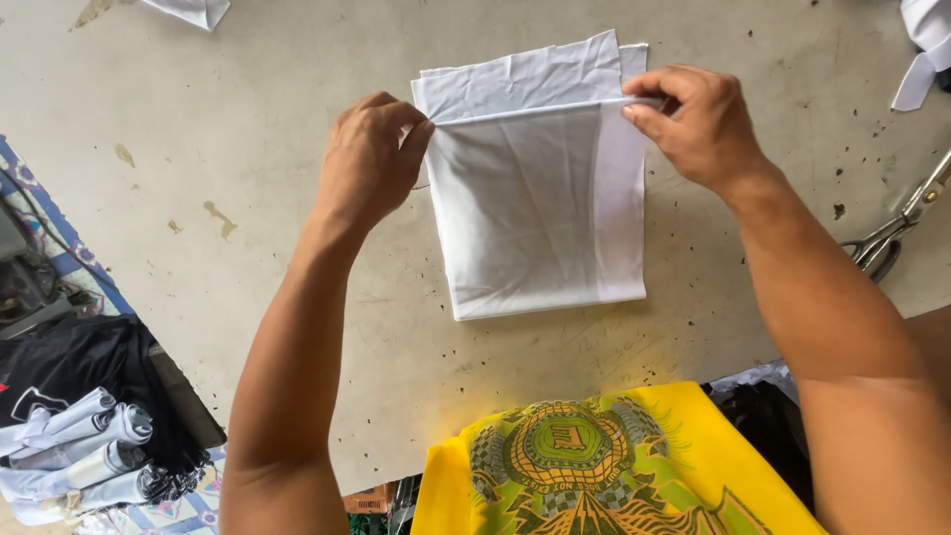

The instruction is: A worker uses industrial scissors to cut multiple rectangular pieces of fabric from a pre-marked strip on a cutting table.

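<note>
A folded white cloth [540, 213] lies on a worn grey table [248, 119]. My left hand [369, 159] pinches the left end of the cloth's upper folded edge. My right hand [698, 124] pinches the right end of that same edge, holding it taut just above the layers beneath. A second layer of the white cloth sticks out beyond the held edge at the far side.
Metal scissors [897, 233] lie on the table at the right. A yellow printed garment [604, 461] hangs at the near edge. Rolled white-and-black cloths [89, 446] sit on dark fabric lower left. White cloth scraps lie at the top left [193, 10] and top right [926, 45].
</note>
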